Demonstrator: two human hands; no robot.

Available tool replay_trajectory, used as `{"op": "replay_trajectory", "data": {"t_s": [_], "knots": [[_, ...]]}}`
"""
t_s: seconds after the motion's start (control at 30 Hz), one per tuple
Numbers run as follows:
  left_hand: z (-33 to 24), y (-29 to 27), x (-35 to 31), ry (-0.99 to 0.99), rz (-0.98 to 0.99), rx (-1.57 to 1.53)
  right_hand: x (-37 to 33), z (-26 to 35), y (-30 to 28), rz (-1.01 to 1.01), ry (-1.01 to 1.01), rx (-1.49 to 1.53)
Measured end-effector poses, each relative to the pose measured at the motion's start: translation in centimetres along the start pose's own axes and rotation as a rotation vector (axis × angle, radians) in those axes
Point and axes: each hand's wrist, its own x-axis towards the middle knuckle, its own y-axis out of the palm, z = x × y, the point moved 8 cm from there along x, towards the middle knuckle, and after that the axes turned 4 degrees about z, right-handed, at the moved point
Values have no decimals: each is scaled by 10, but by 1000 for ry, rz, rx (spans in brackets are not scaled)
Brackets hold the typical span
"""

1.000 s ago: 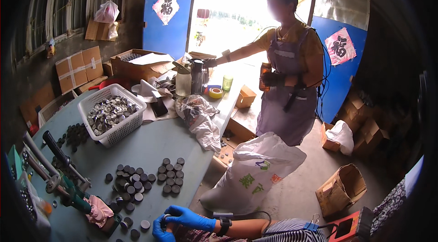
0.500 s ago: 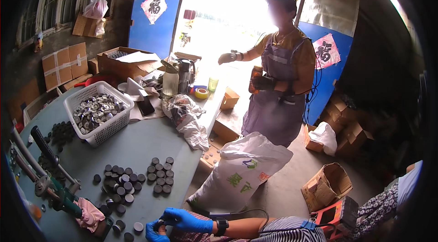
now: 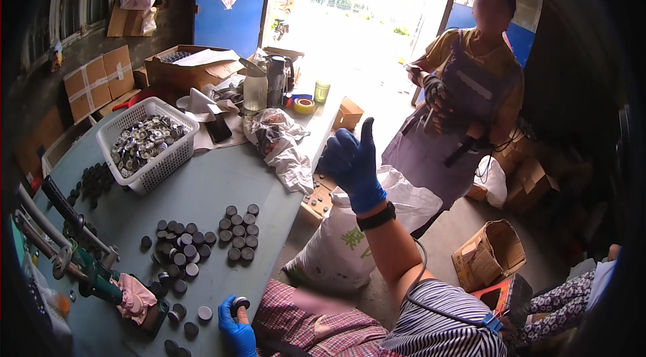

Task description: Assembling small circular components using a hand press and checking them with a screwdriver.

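In a blue glove, my left hand pinches a small round cap with a dark side and a pale face, close to the table's near edge. My right hand, also gloved in blue, is raised over a white sack with its fingers curled into a fist and the thumb pointing up. Nothing shows in that fist. Beside my left hand are a few loose dark caps. Farther in lies a heap of dark caps, and to its right stands a block of caps in rows.
A green hand press with long levers stands at the table's left. Behind it sits a white basket of metal caps. The white sack leans beside the table. A person in an apron stands across from me; an open carton is on the floor.
My right hand has left my left hand and risen, thumb up. The cap now shows in my left hand. The person in the apron has shifted right and brought both hands together.
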Motion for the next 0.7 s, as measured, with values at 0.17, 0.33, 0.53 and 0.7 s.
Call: {"op": "replay_trajectory", "data": {"t_s": [0.17,0.33,0.53,0.7], "knots": [[-9,1,1,-19,18,-27,-86,-97,-7,-91,469,-640],[-18,-3,-1,-35,16,2,-162,-251,-13,218,596,-1223],[-46,-7,2,-27,-22,162,-164,-305,-41,157,505,-1026],[-16,-8,2,90,-163,213,-145,-295,-41,170,474,-1586]]}}
